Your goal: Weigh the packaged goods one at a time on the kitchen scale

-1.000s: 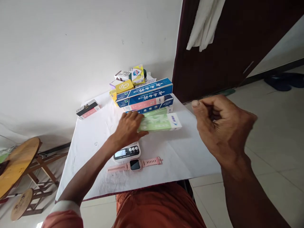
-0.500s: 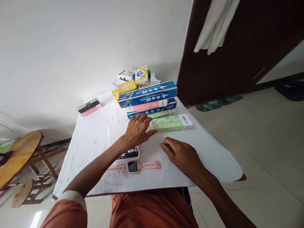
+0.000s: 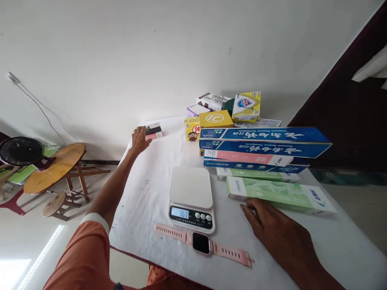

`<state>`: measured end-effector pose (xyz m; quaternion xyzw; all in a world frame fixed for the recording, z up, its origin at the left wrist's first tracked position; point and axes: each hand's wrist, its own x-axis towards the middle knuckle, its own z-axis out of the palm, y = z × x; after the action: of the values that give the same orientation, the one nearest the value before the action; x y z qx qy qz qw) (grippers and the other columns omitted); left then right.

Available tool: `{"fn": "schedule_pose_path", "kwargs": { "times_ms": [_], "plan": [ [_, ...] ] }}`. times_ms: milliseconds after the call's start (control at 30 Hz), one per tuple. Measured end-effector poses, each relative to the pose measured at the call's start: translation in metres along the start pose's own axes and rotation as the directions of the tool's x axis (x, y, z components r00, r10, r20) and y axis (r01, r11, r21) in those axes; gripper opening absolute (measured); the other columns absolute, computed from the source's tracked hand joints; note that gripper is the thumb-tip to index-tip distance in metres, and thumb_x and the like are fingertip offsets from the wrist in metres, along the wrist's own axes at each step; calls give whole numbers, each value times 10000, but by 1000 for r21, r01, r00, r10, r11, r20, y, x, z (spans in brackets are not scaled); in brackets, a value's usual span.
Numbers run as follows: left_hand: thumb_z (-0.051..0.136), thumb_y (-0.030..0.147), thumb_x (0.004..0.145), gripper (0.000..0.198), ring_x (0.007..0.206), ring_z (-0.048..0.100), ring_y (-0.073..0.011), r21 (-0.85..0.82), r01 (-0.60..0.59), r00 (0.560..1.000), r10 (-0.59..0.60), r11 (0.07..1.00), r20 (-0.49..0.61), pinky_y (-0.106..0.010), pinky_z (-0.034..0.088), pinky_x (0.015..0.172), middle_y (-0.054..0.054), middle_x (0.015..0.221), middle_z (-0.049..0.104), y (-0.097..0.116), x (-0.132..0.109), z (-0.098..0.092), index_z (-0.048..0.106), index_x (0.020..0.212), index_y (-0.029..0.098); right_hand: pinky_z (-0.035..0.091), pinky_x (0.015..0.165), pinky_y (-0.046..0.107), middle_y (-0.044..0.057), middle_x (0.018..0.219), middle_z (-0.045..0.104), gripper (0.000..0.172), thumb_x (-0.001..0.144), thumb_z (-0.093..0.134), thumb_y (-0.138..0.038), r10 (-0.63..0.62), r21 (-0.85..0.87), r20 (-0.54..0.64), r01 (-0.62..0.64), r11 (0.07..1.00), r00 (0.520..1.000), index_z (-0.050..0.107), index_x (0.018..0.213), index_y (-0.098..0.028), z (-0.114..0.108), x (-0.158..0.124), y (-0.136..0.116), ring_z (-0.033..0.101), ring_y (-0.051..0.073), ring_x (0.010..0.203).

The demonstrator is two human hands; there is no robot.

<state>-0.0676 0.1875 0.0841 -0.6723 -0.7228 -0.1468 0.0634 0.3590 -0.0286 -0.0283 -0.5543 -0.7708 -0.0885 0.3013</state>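
At the table's far left, my left hand (image 3: 139,139) is closed around the left end of a small black, white and pink box (image 3: 155,129), hiding that end. My right hand (image 3: 276,229) rests at the right with its fingers curled and nothing visible in them. Its knuckles are by the front edge of a light green toothpaste box (image 3: 275,193). Between the hands lies a white kitchen scale (image 3: 192,187) with a bare plate and a lit display reading 363. In front of it, a pink-strapped smartwatch (image 3: 201,243) lies stretched out.
Blue toothpaste boxes (image 3: 260,139) are stacked at the back right with a pink box (image 3: 248,156). Behind stand a yellow box (image 3: 216,119), a soap box (image 3: 247,106) and a white carton (image 3: 213,100). A wooden table (image 3: 57,169) bears a black fan (image 3: 21,151) at left.
My left hand has moved from above the scale and green box to the small box at far left. The view has turned left, and the scale is now uncovered. The right hand stays curled.
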Motion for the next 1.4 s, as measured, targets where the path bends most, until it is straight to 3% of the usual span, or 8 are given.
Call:
{"fn": "schedule_pose_path", "kwargs": {
  "times_ms": [133, 300, 500, 633, 800, 933, 1133, 1400],
  "plan": [
    [775, 547, 827, 958, 1563, 319, -393, 164, 70, 972, -104, 984, 209, -483, 294, 1243, -206, 1668, 371, -27, 48, -1, 323, 1594, 193, 348, 492, 251, 18, 709, 725, 324, 1118, 447, -316, -113, -104, -128, 100, 990, 985, 663, 927, -167, 3, 0, 1, 635, 131, 547],
    [773, 635, 754, 799, 1425, 476, -388, 208, 58, 923, -132, 976, 360, -479, 380, 1156, -163, 1480, 570, -37, 81, 4, 522, 1395, 229, 381, 520, 253, 17, 760, 751, 301, 1119, 472, -285, -112, -147, -127, 93, 985, 986, 686, 955, -151, 2, 4, 0, 653, 117, 563],
    [815, 488, 726, 560, 1280, 584, -357, 249, 36, 893, -143, 968, 427, -413, 479, 1024, -125, 1347, 637, -39, 87, 5, 632, 1192, 237, 352, 488, 240, -23, 669, 703, 310, 1108, 500, -250, -89, -130, -149, 70, 989, 985, 665, 862, -159, -1, 10, -3, 633, 93, 524],
    [805, 468, 730, 641, 1391, 521, -358, 256, 18, 899, -127, 967, 418, -412, 449, 1083, -124, 1474, 587, -37, 85, 5, 596, 1297, 255, 328, 462, 235, -35, 618, 670, 340, 1108, 492, -246, -74, -122, -170, 54, 991, 983, 638, 811, -168, -2, 14, -4, 591, 88, 481],
    [796, 431, 711, 621, 1248, 632, -365, 265, 24, 896, -139, 964, 422, -445, 468, 1034, -141, 1302, 701, -28, 86, 6, 595, 1260, 223, 336, 464, 215, -36, 627, 680, 330, 1104, 493, -235, -63, -95, -184, 46, 994, 981, 636, 816, -165, -3, 15, -7, 599, 79, 493],
    [794, 479, 709, 479, 1117, 682, -346, 248, -16, 899, -95, 969, 429, -384, 503, 859, -131, 1163, 734, -23, 66, -3, 627, 1078, 223, 325, 462, 217, -35, 631, 682, 324, 1098, 504, -234, -45, -87, -181, 30, 996, 982, 629, 807, -168, -3, 14, -7, 590, 76, 488],
    [793, 589, 720, 448, 821, 660, -247, 170, -118, 871, 20, 978, 491, -329, 398, 628, -51, 925, 707, -10, -13, -22, 543, 868, 249, 302, 479, 236, -22, 633, 670, 341, 1091, 498, -267, 5, -55, -134, -12, 998, 991, 607, 779, -183, 0, 11, -6, 576, 89, 510],
    [771, 467, 803, 340, 875, 613, -237, -31, -151, 940, 153, 988, 305, -349, 453, 751, -41, 955, 644, 1, -68, -33, 526, 889, 247, 273, 514, 254, 3, 658, 666, 303, 1055, 473, -297, 121, 61, -3, -121, 991, 993, 605, 800, -200, 5, 4, -5, 551, 122, 555]
  ]
}}
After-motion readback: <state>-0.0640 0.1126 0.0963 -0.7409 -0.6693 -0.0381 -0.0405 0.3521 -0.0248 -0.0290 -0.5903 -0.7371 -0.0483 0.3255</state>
